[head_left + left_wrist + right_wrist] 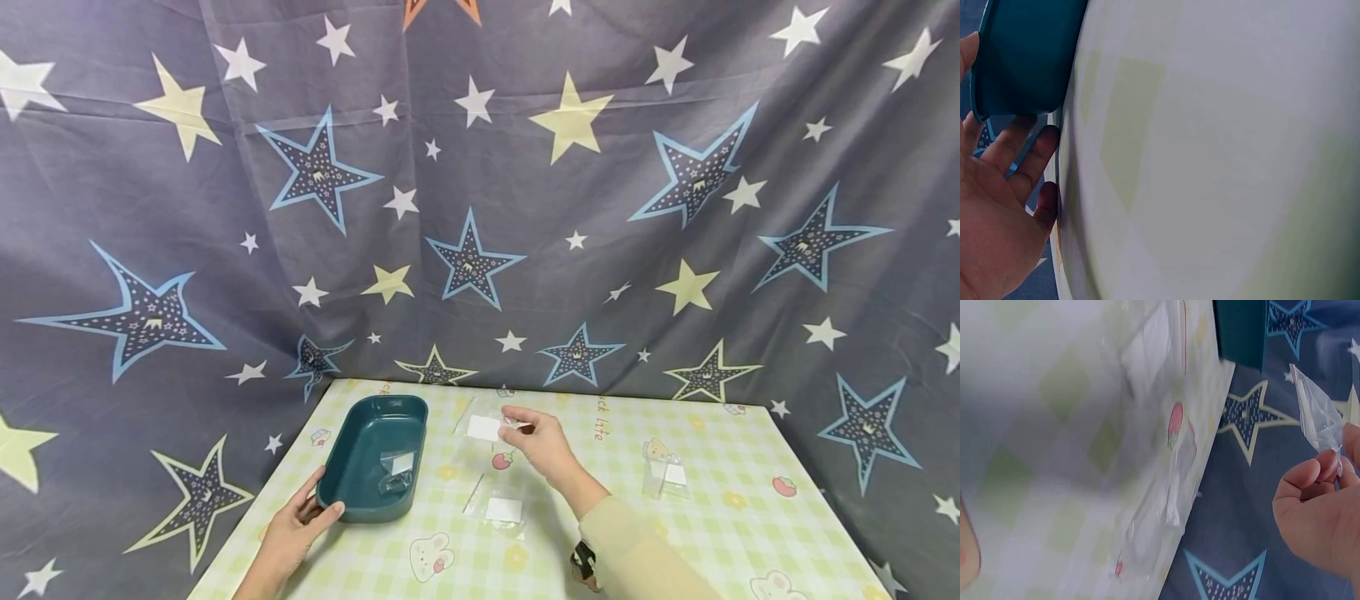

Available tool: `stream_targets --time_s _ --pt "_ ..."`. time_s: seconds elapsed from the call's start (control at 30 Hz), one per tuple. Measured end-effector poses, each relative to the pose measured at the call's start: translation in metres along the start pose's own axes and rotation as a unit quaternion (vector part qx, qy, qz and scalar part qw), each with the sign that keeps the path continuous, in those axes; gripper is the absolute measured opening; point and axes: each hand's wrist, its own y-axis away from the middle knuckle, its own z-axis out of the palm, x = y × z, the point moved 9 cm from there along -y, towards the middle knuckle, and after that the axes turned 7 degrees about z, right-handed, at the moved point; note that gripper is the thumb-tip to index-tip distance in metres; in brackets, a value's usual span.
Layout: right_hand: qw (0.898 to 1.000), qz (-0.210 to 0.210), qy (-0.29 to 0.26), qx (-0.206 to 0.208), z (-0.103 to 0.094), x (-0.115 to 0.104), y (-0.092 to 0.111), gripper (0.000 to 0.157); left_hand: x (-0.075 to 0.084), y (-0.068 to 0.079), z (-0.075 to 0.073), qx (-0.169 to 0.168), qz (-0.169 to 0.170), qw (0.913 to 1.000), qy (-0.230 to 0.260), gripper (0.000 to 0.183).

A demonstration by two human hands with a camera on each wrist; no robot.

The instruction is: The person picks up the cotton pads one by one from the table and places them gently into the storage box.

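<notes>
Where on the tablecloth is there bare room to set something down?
Bare tablecloth lies between the far-right plastic bag and the cloth's right edge, also between that bag and the right hand. Just right of the teal tray is crowded: the held bag and a nearer bag.

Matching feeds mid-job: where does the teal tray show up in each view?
Head: left of centre in the lower half, the teal tray on the checked tablecloth, left hand at its near end.
Left wrist: upper left corner, cut off by the top edge.
Right wrist: at the top edge, right of centre, only partly in frame.
Shared landmark: the star-patterned backdrop, showing in all three.
</notes>
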Motion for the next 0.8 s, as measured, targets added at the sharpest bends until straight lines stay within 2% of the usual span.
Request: stream_targets --time_s 0.27,0.43,0.8 --pt "0.998 0.003 -0.021 -0.063 0.046 -0.007 0.006 0.046 -0.001 0.0 -0.001 0.001 -0.001 1.0 -0.007 0.098" --pt "0.997 -0.019 -0.008 -0.076 0.071 -0.015 0.01 0.046 0.001 0.0 0.0 0.0 0.007 0.9999 -0.007 0.096" --pt "0.995 -0.001 -0.021 -0.096 0.121 -0.015 0.019 0.047 -0.001 -0.001 0.001 -0.008 0.001 1.0 -0.003 0.097"
